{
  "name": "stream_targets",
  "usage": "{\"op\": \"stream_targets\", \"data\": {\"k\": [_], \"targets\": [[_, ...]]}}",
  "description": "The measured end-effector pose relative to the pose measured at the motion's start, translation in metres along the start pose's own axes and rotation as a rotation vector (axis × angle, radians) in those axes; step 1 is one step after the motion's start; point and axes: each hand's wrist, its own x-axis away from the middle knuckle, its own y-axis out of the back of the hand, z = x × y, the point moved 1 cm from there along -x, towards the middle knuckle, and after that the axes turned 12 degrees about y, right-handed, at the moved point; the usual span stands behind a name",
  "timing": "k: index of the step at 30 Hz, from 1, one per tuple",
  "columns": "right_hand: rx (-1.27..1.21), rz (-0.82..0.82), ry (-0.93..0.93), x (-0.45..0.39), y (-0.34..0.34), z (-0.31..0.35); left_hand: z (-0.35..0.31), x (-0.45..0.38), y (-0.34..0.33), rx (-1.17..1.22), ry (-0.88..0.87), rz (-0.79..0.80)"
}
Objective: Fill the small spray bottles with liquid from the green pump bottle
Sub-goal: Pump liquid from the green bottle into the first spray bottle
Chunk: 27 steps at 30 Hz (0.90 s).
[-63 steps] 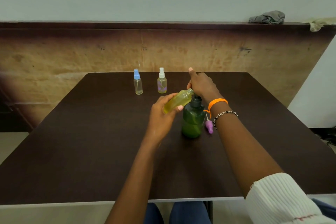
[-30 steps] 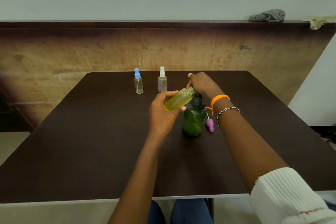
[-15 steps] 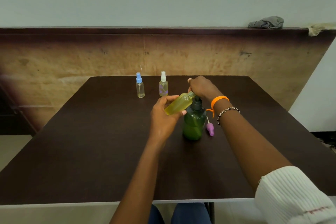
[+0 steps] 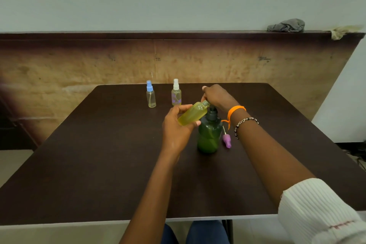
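Left hand (image 4: 175,128): fingers and thumb curled round an uncapped small spray bottle (image 4: 193,114), yellow liquid inside. Bottle held tilted, base toward the person, open neck raised and pointing at the pump spout. Neck sits right at the spout; actual contact not resolvable.

Right hand (image 4: 216,96): lies on top of the pump head of the green pump bottle (image 4: 209,134), fingers bent down over it. Head itself mostly hidden under the hand, so whether it is pinched or only pressed I cannot tell. Wrist carries an orange band (image 4: 235,109) and a beaded bracelet (image 4: 245,122); white ribbed sleeve (image 4: 315,212) pushed up the forearm.

Green pump bottle: upright on the tabletop (image 4: 99,164), about the middle, slightly toward the right edge. Dark collar visible below the hand.

Just beside its right flank: a purple spray cap (image 4: 226,140) lying on its side, thin dip tube pointing toward the far edge.

Near the far edge, left of the hands: two more small spray bottles, upright, side by side but apart. Blue-capped bottle (image 4: 151,95) on the left, looks nearly clear. White-capped bottle (image 4: 176,94) on the right, pale yellow, with a purple mark on the front.

Behind the tabletop: a ledge along the wall with a crumpled grey cloth (image 4: 286,25) toward its right end.
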Motion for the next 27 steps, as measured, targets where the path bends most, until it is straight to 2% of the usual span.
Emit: {"op": "stream_targets", "data": {"k": [13,18,22,27], "targets": [[-0.005,-0.014,0.003,-0.0035,-0.0025,-0.004,0.0044,-0.002,0.0001,0.015,0.007,0.002],[0.03,0.06,-0.002,-0.0057,0.0039,0.0004,0.0,-0.0004,0.0011,0.025,0.002,0.026],[-0.026,-0.015,0.002,-0.0057,-0.0004,-0.0047,0.0019,-0.0026,0.0004,0.024,0.001,0.02],[0.001,-0.023,-0.001,-0.0036,-0.0018,-0.0067,0.0046,-0.003,0.0004,0.008,0.009,0.014]]}}
